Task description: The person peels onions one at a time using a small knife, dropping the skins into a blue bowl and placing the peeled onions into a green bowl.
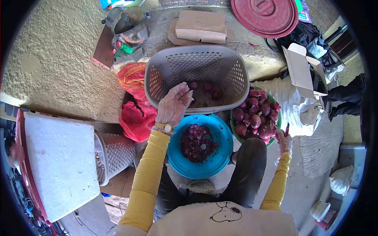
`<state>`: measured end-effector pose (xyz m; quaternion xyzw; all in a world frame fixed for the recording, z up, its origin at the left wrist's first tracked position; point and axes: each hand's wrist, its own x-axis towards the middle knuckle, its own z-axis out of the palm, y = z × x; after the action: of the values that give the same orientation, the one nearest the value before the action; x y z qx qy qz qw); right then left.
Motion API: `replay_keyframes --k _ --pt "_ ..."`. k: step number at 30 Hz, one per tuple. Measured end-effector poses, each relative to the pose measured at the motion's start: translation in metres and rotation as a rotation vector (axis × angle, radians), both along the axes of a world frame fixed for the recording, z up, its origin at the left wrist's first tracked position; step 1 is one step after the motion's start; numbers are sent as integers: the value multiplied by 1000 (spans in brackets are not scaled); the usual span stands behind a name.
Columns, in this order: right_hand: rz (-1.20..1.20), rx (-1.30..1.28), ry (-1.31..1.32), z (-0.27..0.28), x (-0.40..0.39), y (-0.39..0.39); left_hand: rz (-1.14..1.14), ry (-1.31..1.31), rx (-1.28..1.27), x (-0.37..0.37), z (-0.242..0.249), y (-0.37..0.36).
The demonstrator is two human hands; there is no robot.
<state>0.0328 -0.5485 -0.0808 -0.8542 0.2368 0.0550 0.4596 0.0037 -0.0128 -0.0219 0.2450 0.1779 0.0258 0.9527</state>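
Nearest, a cream shirt with a drawn cartoon dog (225, 212) and two yellow sleeves (146, 181) reaching forward. Between the knees, a blue bowl (223, 135) holding a heap of purple onion skins (197, 142). Right hand (284, 142), in a thin clear glove, curled shut around a small red-handled knife (287, 129), just beside the rim of a green bowl (274, 139) piled with unpeeled red onions (256, 114). Left hand (173, 105), gloved too and with a gold watch (164, 127) at the wrist, stretched over the near rim of a grey laundry basket (197, 65), fingers loosely spread and holding nothing that shows. Inside the basket, on its floor, three peeled onions (205, 88), the closest just beyond the fingertips and not touched. Left of the basket, red mesh sacks (134, 98) against a rough wall. Left again, a white foam slab (59, 165) beside a tipped grey bin (114, 155). Farther back, folded brown cardboard (201, 25) and a round red lid (264, 15). Off right, an open white box (301, 70).
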Motion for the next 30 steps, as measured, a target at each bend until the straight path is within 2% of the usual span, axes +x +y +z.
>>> replay_keyframes --k 3,5,6,8,9,11,12,13,15,16,19,20,22,24,26,27,28,29,30 --pt "59 91 -66 36 4 11 -23 -13 41 -2 2 -7" --pt "212 349 -162 80 4 58 -135 -11 125 -1 4 -14" --pt "251 381 -220 99 2 88 -137 -15 123 -2 4 -19" --pt "307 469 -266 112 -4 146 -335 -96 257 -10 5 -30" --pt "323 526 -256 111 -6 171 -334 -100 256 -16 12 -35" --pt "391 621 -234 120 -16 224 -576 -38 271 -32 28 -45" --pt "460 526 -311 116 -22 244 -644 -97 338 -37 16 -49" --pt "528 433 -390 111 -27 262 -638 -96 342 -44 19 -54" --pt "535 424 -317 126 -41 292 -644 -74 3 -55 35 -64" --pt "499 510 -315 111 -46 301 -565 -93 -9 -59 51 -73" --pt "489 635 -279 101 -60 312 -512 -125 -17 -71 32 -69" --pt "565 564 -291 112 -67 310 -511 -124 -17 -72 22 -67" --pt "588 538 -316 109 -70 308 -471 -147 159 -72 11 -65" --pt "609 511 -341 107 -69 305 -452 -130 169 -73 9 -64" --pt "552 767 -252 105 -64 301 -430 -111 183 -73 16 -59" --pt "553 769 -252 110 -61 296 -424 -130 335 -73 20 -56" --pt "499 772 -110 119 -58 290 -417 -148 485 -72 25 -53" --pt "444 771 31 124 -57 287 -417 -148 485 -72 31 -51" --pt "383 830 -11 115 -57 290 -418 -180 597 -72 39 -49"
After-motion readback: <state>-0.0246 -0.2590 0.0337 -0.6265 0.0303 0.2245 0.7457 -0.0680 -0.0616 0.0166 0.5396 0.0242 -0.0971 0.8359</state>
